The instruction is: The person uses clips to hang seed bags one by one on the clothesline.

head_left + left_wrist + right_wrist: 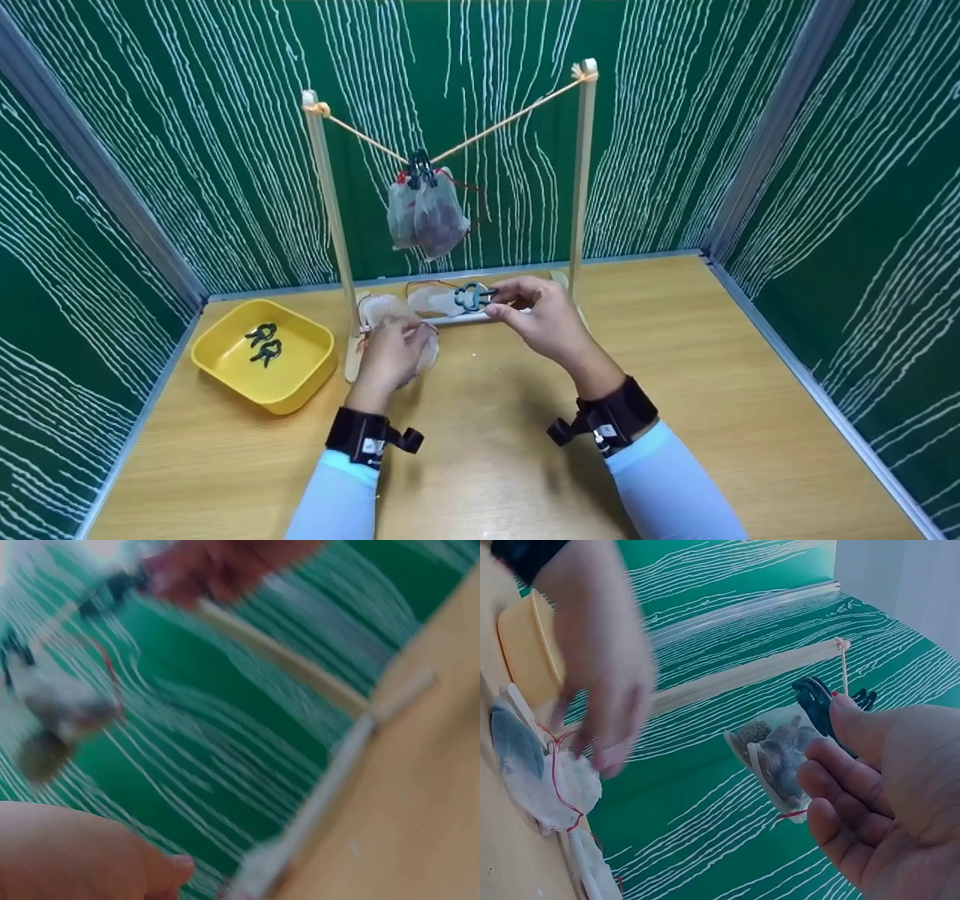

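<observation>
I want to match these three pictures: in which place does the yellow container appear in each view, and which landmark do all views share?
Head: the yellow container is at the left, slightly below mid-height.
Left wrist: not in this picture.
Right wrist: the container is at the upper left, cut by no edge.
Shared landmark: the hanging bags.

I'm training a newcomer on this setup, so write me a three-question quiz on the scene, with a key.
1. How many clips lie in the yellow tray?
2. True or false: the right hand holds nothing.
3. Fill in: the hanging bags are clipped to a ____ strung between two wooden posts.

Key:
1. Two.
2. False; it pinches a dark clip.
3. Cord.
</observation>
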`<state>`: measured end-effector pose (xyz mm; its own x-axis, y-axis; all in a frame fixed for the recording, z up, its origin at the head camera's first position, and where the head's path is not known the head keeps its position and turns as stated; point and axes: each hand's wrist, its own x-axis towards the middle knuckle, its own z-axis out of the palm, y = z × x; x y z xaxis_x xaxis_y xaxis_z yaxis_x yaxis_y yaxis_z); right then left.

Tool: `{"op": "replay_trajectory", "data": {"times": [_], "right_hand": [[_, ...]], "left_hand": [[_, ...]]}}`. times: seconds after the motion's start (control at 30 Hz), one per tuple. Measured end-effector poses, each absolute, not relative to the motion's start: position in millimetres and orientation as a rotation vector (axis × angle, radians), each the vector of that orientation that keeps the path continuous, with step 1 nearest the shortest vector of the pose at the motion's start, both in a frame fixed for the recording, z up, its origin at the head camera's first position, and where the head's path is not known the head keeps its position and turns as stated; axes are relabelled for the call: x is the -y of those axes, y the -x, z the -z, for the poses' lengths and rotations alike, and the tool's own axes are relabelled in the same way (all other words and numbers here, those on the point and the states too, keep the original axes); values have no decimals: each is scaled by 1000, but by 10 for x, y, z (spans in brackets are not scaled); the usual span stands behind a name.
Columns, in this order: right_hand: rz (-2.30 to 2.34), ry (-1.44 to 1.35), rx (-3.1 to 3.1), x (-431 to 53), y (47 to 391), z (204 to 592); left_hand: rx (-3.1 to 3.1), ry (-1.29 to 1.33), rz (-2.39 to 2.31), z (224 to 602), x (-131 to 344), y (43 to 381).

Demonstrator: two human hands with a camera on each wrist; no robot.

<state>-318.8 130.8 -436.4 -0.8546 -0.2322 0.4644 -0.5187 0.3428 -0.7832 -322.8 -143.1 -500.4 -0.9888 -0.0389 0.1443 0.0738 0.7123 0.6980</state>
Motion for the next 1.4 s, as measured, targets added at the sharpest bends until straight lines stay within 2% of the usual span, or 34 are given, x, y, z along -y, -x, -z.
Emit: {"op": "replay_trajectory", "data": {"times": [0.17,0.53,0.97,1.4], "right_hand": [[-1545,-612,2331,-1330,3237,4349],[-1610,-499,2353,-1509,3295,4285],[-1630,-502,2280,-1639,3356,4250],[-1539,-481,2272,-1666,3255,4184]], "left_hand": [[2896,-9,872,5318,1526,3330],[2899,-122,734,5315,1547,3313],[2794,-248,817,4800,1636,3187],[2401,-186,1116,4416,1593,2976]]}}
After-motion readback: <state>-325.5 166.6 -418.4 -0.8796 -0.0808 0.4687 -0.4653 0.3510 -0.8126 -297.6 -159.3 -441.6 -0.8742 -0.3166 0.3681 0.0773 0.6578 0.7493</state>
